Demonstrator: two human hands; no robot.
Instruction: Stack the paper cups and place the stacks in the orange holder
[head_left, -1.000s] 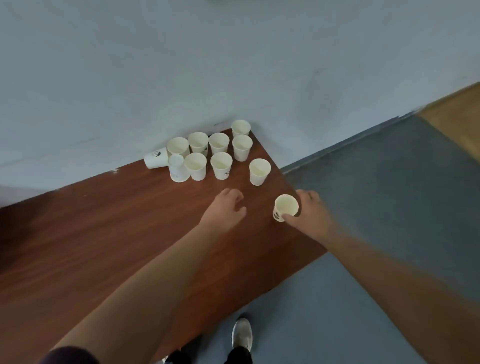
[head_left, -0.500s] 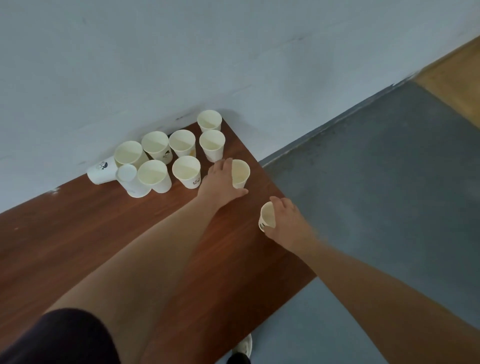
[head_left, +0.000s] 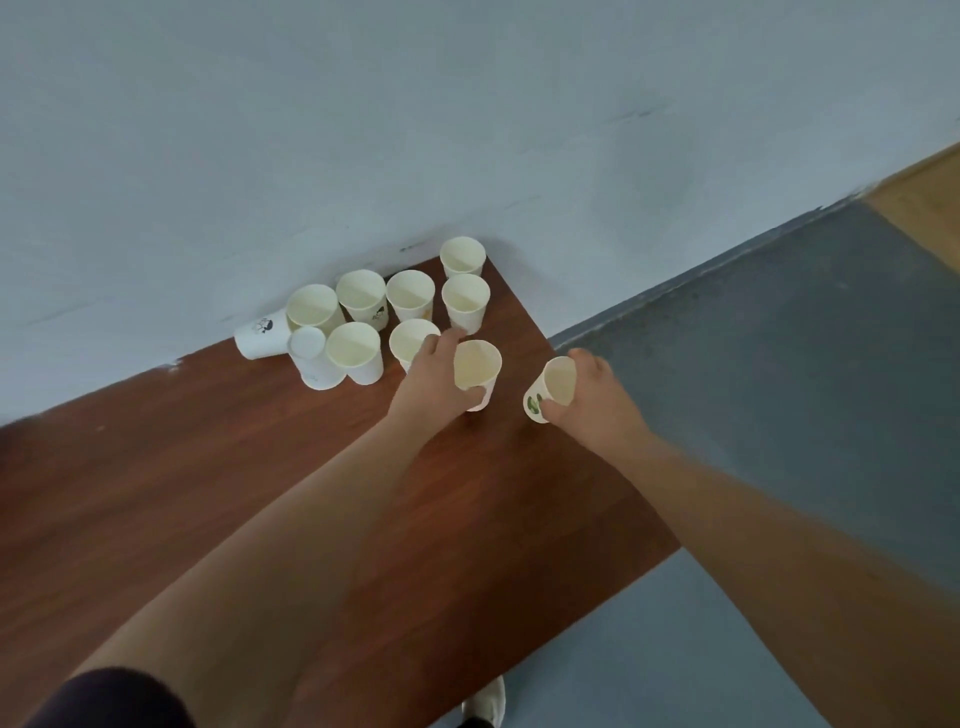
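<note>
Now the left hand curls its grip around an upright paper cup mid-frame, over the brown tabletop. Just right of it, the right hand grips a second cup (tilted, mouth toward the camera). The other cups cluster above, against the wall; one fallen cup lies sideways at the cluster's left.

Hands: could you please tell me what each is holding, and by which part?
The left hand grips a paper cup round its side wall; the right hand grips another, tilted cup round its side wall.
</note>
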